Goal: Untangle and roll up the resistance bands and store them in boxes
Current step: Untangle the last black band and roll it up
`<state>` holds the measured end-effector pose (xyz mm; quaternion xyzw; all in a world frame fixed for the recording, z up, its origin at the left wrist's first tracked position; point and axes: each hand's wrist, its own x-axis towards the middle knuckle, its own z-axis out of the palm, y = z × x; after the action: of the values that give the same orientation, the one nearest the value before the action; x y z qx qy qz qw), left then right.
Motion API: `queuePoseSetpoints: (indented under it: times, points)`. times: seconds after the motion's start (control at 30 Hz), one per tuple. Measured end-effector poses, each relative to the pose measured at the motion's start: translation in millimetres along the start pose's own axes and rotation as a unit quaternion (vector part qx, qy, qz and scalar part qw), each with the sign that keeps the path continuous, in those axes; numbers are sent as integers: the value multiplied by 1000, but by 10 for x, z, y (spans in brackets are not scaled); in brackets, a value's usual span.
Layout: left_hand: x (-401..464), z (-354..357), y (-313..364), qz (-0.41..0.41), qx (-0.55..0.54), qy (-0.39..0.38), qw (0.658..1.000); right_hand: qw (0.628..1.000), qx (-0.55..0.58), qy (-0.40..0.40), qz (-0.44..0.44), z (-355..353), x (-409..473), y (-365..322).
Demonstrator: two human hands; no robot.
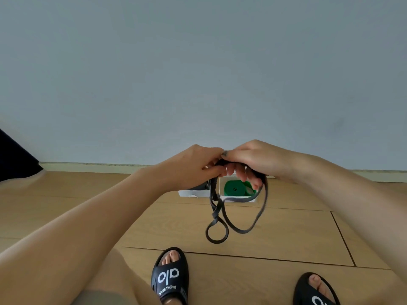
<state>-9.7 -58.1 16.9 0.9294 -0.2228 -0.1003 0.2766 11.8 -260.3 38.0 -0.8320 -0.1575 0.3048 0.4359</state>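
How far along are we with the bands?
Done: a green band sits rolled in the right box. The left box holds something dark, mostly hidden. In hand: left hand and right hand hold the black band, still twisted, loops hanging. Left: untwist, roll and box it.

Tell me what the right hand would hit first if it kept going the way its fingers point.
The right hand grips the grey band, its fingers curling down. Straight on, it would probably meet the rolled green band in the white box below, though depth is unclear.
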Motion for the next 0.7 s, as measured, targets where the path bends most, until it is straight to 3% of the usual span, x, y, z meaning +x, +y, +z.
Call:
queuePoseSetpoints:
  times: [0.13,0.3,0.7]
  points:
    - [-3,14,-65,-14,-31,0,999,999,36,15,-27,15,21,4]
    - [-42,43,-237,-74,6,-47,996,988,142,54,-14,-97,-17,-29]
    - [-77,-52,-293,-70,43,-14,997,989,140,16,35,-131,-70,-44]
